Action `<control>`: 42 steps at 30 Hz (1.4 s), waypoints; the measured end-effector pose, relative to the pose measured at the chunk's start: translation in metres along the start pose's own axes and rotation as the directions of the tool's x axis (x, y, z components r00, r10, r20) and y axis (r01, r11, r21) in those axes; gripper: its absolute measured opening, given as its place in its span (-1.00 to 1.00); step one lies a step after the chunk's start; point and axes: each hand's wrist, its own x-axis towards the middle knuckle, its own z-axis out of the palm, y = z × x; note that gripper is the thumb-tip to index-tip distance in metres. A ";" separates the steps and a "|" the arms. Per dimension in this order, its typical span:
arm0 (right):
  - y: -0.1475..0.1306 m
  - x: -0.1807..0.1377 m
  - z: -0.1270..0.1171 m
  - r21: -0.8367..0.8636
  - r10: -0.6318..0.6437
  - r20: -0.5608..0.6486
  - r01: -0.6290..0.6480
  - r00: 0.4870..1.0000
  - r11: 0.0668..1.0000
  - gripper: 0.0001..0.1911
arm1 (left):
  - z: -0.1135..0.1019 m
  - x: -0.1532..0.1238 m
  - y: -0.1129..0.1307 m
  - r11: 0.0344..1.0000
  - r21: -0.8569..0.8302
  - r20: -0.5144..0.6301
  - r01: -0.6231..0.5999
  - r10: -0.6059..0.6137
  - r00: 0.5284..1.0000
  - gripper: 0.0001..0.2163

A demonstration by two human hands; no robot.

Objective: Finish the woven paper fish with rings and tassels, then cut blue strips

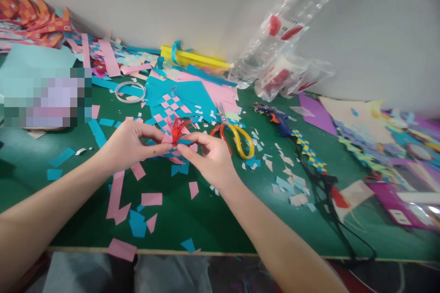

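Both hands meet over the middle of the table. My left hand (129, 145) pinches one side of a pink-and-blue woven paper figure (167, 109), thumb and forefinger pressed together. On the other side, the thumb and fingertips of my right hand (213, 158) are closed on the same figure. A red tassel (177, 129) fans upward between my fingertips, its tied end by my right thumb. A small loop shows at the figure's far tip; my fingers hide part of its near end. Scissors (237, 136) with orange and yellow handles lie just beyond my right hand, blades pointing away.
Paper scraps (151, 199) litter the green table (220, 229). A tape ring (129, 92) and a yellow strip (195, 58) lie farther back. A plastic bottle (282, 27) leans at the wall. Woven paper pieces (309, 151) and a dark cord lie right; orange woven figures (37, 18) are far left.
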 end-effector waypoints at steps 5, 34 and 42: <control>-0.003 0.000 0.000 -0.073 -0.075 0.008 0.075 0.997 0.995 -0.93 | 0.002 0.000 -0.001 1.000 0.014 0.014 -0.016 0.016 1.000 -0.83; -0.002 -0.007 0.009 -0.346 -0.316 -0.129 0.256 0.940 0.903 -0.94 | 0.017 -0.004 0.005 0.998 -0.031 -0.089 -0.059 0.056 0.994 -0.88; -0.001 -0.007 0.008 -0.399 -0.319 -0.103 0.254 0.942 0.881 -0.94 | 0.017 -0.004 0.004 1.000 -0.005 -0.098 0.013 -0.013 0.995 -0.87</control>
